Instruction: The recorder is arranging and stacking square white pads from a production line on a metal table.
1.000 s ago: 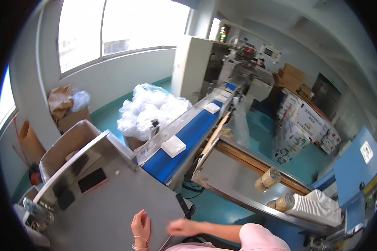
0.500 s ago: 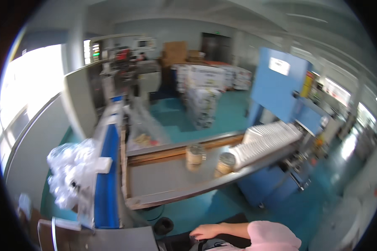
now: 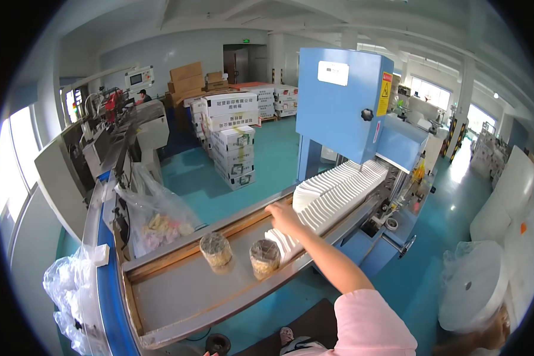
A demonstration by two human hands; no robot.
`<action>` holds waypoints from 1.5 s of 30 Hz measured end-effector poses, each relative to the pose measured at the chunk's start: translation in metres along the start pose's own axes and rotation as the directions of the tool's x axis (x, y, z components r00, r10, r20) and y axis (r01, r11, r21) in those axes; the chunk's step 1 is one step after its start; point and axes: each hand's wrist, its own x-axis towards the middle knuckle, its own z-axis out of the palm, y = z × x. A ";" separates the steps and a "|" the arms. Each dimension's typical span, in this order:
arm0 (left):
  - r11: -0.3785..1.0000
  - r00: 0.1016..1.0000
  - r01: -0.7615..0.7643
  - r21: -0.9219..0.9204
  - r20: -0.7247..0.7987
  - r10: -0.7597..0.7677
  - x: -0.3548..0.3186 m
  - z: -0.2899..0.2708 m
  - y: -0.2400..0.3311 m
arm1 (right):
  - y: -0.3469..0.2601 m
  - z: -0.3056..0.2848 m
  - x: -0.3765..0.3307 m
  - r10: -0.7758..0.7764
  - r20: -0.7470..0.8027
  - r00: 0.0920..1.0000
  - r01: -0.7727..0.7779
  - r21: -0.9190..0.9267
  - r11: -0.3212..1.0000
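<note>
My right hand [image 3: 286, 219], on a bare arm with a pink sleeve, reaches over the metal trough [image 3: 172, 299]. It is at the left end of the rows of white folded paper stacks [image 3: 338, 188]. At least one finger is stretched out toward the far wooden rail; the others are partly hidden, and I see nothing held. Two tan cylinders with grey tops stand in the trough: the left cylinder [image 3: 217, 251] apart from the paper, the right cylinder [image 3: 264, 258] close to the near row's end. Of my left hand [image 3: 210, 354] only a sliver shows at the lower edge.
A blue machine [image 3: 338, 101] stands at the trough's right end. Along the left runs a blue conveyor belt [image 3: 110, 285] beside bunched clear plastic [image 3: 71, 291]. Beyond are a plastic bag of scraps [image 3: 157, 219] and stacked cartons [image 3: 234, 148]. A large white roll [image 3: 471, 285] sits at right.
My right hand has gone from low near my body up and forward over the trough to the paper rows. The view has swung right, shifting the scene leftward.
</note>
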 end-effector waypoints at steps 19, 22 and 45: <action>0.524 0.875 -0.445 0.726 0.229 0.427 0.287 0.137 0.008 | 0.183 0.000 0.056 -0.100 0.215 0.971 0.155 -0.255 0.954; 0.712 0.853 -0.486 0.506 0.451 0.262 0.321 0.154 0.001 | 0.194 0.003 0.052 0.035 0.297 0.954 0.054 -0.284 0.957; 0.744 0.662 -0.611 0.270 0.689 0.294 0.300 0.306 0.033 | 0.143 0.008 0.035 0.243 -0.031 0.969 -0.237 -0.371 0.898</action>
